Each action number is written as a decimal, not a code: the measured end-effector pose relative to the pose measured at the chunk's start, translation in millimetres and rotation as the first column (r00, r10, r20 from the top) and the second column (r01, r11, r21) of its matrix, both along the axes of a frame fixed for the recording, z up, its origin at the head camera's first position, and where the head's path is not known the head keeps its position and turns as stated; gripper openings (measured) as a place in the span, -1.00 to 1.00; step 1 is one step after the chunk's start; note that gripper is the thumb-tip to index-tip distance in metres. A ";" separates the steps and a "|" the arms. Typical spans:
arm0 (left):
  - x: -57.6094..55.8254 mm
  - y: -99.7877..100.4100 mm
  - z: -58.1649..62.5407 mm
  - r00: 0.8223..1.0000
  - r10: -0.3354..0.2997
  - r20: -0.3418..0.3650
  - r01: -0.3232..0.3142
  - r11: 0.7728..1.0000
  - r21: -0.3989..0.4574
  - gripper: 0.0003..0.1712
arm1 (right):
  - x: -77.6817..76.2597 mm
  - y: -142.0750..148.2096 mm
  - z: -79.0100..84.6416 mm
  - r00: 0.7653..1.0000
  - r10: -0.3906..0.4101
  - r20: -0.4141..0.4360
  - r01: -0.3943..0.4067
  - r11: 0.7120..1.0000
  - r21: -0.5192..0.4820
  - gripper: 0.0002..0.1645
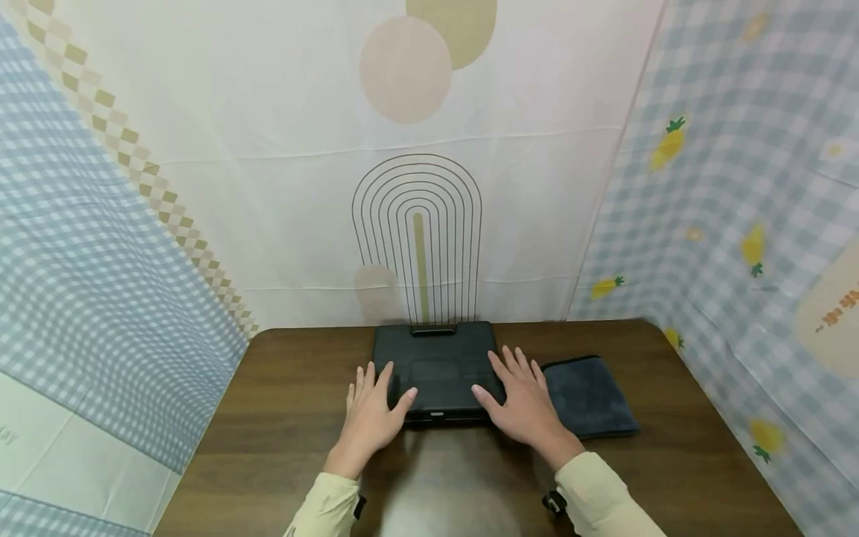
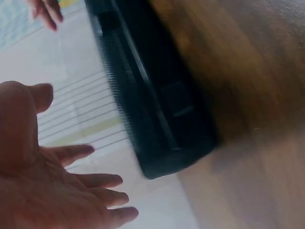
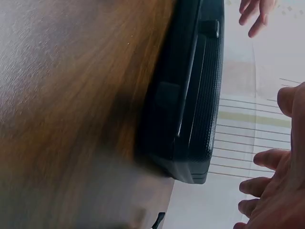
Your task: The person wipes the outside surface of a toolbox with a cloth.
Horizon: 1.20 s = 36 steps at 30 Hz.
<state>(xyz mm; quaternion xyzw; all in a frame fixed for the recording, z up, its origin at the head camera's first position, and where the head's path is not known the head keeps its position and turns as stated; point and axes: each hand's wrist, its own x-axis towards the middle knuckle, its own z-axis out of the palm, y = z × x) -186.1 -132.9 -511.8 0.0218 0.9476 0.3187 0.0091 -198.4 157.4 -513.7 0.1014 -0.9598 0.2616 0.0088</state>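
Hovering at opposite ends of a black rectangular hard case (image 1: 435,369), the left-hand grip (image 1: 369,421) and right-hand grip (image 1: 526,403) spread in the head view, neither clearly nearer; its long axis runs left-right, far on the brown wooden tabletop (image 1: 282,418). Left wrist: fingers clear of it. Right wrist: likewise.

1. A white fabric backdrop (image 1: 268,216) hangs behind the table, printed with a pale pink circle (image 1: 406,71), an olive rounded shape (image 1: 473,30) and a nested arch of thin dark lines (image 1: 443,239).
2. On the left hangs blue-and-white gingham fabric (image 1: 121,246), bordered by an olive-and-beige diamond strip (image 1: 150,179).
3. On the right, rippled, blue-and-white checked fabric (image 1: 725,171) carries yellow, green-leaved fruit prints.
4. The dark brown wood-grain table (image 1: 295,395) has rounded far corners.
5. A pale sheen of light (image 1: 450,485) lies on its near part.
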 end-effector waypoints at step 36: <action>-102.7 -7.8 -46.1 0.982 0.181 0.059 -0.180 0.984 -0.014 -0.08 | -13.5 146.1 -43.9 0.950 -0.002 0.312 -0.073 0.971 0.227 0.26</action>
